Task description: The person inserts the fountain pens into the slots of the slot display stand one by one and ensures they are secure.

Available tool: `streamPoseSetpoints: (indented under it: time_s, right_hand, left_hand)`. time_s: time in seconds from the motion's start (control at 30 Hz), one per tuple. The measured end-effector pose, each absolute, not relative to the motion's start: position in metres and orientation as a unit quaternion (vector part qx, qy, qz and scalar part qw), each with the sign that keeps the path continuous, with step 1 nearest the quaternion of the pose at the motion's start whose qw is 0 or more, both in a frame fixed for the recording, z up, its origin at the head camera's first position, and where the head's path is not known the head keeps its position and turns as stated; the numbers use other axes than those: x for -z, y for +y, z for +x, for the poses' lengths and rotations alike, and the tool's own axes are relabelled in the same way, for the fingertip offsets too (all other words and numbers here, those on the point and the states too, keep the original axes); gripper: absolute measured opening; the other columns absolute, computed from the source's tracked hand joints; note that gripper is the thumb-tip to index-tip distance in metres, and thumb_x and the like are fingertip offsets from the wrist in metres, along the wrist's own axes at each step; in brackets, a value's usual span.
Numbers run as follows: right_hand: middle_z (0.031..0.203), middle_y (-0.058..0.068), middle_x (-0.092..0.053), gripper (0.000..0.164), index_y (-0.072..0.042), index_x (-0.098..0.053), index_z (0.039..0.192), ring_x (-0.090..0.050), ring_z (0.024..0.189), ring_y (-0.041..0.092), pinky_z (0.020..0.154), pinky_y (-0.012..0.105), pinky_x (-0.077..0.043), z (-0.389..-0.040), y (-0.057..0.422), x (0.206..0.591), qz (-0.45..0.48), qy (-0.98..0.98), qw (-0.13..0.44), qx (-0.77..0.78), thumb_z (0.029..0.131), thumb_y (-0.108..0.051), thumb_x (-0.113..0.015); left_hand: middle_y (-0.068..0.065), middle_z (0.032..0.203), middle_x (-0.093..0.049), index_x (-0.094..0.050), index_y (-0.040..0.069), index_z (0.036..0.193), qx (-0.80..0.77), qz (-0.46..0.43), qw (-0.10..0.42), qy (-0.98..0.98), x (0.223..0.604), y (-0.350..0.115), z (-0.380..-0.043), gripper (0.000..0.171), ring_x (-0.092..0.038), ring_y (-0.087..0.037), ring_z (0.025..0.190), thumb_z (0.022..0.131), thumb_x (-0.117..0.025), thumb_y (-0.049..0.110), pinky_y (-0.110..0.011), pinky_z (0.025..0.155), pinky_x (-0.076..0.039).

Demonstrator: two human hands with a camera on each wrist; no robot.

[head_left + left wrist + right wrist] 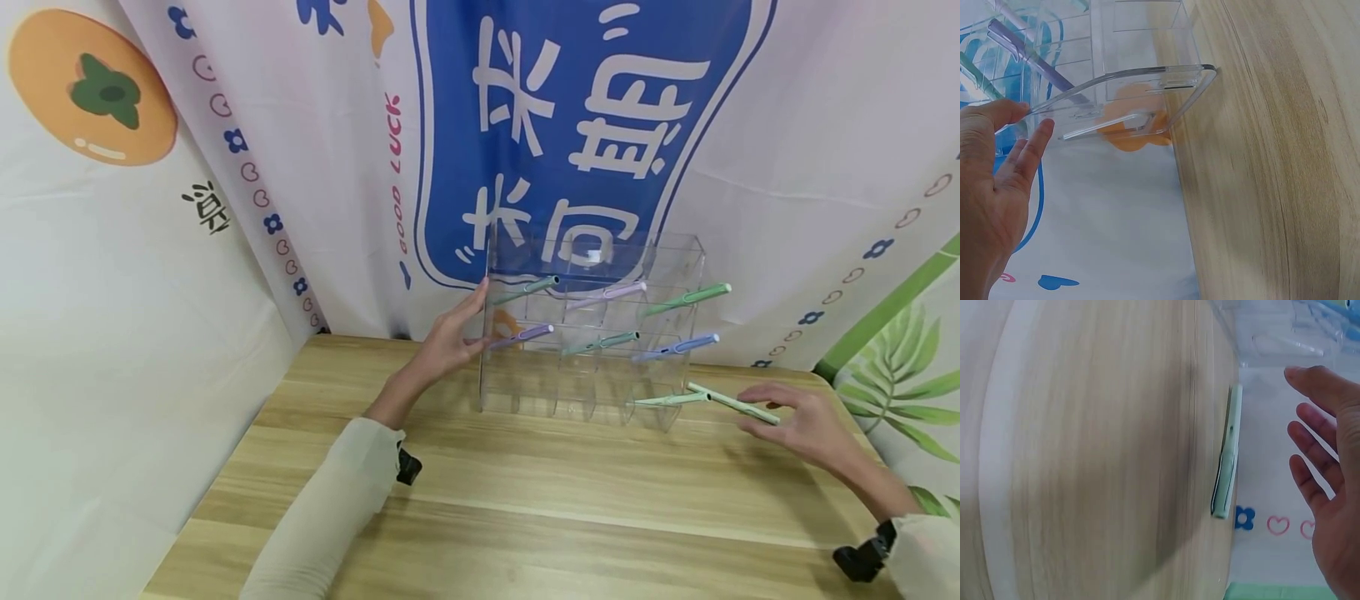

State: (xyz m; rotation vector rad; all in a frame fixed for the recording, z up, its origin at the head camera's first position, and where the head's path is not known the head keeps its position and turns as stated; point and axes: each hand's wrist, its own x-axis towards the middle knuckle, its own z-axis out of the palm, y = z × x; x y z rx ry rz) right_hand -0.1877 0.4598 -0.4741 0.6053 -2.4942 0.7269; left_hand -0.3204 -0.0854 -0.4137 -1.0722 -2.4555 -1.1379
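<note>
A clear acrylic rack (592,379) with square compartments stands on the table against the curtain. My left hand (448,340) touches its left side; in the left wrist view, the thumb and straight fingertips (1049,125) rest at the side panel's edge. Several slim pens slant out of the rack, including a purple pen (528,335), a blue pen (678,347) and a pale green pen (671,400) in the bottom row. Another pale green pen (1227,456) lies on the tabletop right of the rack. Over it hovers my right hand (1335,444), fingers spread and apart from the pen.
A wooden table (480,517) carries the rack near its back edge. Behind hangs a printed curtain (352,208), close to the rack's back. A leaf-patterned cloth (907,375) borders the right side.
</note>
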Motion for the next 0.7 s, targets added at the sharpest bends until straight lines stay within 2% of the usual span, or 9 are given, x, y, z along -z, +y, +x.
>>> streamPoseSetpoints:
  time_s: [0.17,0.37,0.43,0.53,0.7]
  right_hand:
    - [0.103,0.001,-0.080,0.041,-0.009,-0.083,0.100,-0.056,0.105,-0.022,0.078,0.003,-0.052,-0.189,0.475,0.477,0.234,-0.911,0.230,-0.250,0.063,0.000,-0.098]
    - [0.104,-0.002,-0.080,0.038,-0.011,-0.084,0.101,-0.050,0.105,-0.027,0.079,0.001,-0.048,-0.190,0.488,0.482,0.205,-0.926,0.208,-0.239,0.066,-0.007,-0.099]
    - [0.105,-0.003,-0.080,0.036,-0.011,-0.084,0.101,-0.049,0.105,-0.027,0.080,0.000,-0.047,-0.191,0.490,0.483,0.199,-0.928,0.199,-0.243,0.068,-0.008,-0.099]
    - [0.106,-0.002,-0.080,0.035,-0.010,-0.084,0.102,-0.048,0.106,-0.028,0.078,0.002,-0.050,-0.192,0.494,0.486,0.193,-0.930,0.187,-0.251,0.070,-0.007,-0.098]
    - [0.106,-0.002,-0.080,0.034,-0.010,-0.084,0.103,-0.048,0.104,-0.029,0.076,0.005,-0.054,-0.194,0.499,0.491,0.182,-0.934,0.175,-0.251,0.072,-0.008,-0.097]
  left_hand:
    - [-0.011,0.175,-0.018,-0.019,0.005,0.168,0.391,-0.366,0.110,-0.837,0.413,-0.086,-0.320,0.101,-0.031,-0.031,0.158,0.087,-0.077,-0.016,-0.036,0.112,-0.054]
    - [-0.013,0.175,-0.019,-0.020,0.003,0.167,0.391,-0.368,0.112,-0.836,0.412,-0.086,-0.319,0.100,-0.030,-0.031,0.158,0.087,-0.077,-0.017,-0.037,0.114,-0.052]
    - [-0.013,0.175,-0.019,-0.021,0.001,0.167,0.391,-0.368,0.115,-0.836,0.412,-0.085,-0.319,0.099,-0.031,-0.032,0.158,0.086,-0.077,-0.017,-0.036,0.111,-0.055]
    - [-0.013,0.174,-0.019,-0.022,-0.003,0.166,0.391,-0.368,0.117,-0.835,0.412,-0.085,-0.319,0.097,-0.031,-0.033,0.157,0.086,-0.077,-0.018,-0.036,0.109,-0.057]
    - [-0.014,0.174,-0.019,-0.023,-0.004,0.165,0.393,-0.368,0.114,-0.835,0.411,-0.085,-0.319,0.096,-0.031,-0.033,0.158,0.087,-0.076,-0.018,-0.037,0.113,-0.054]
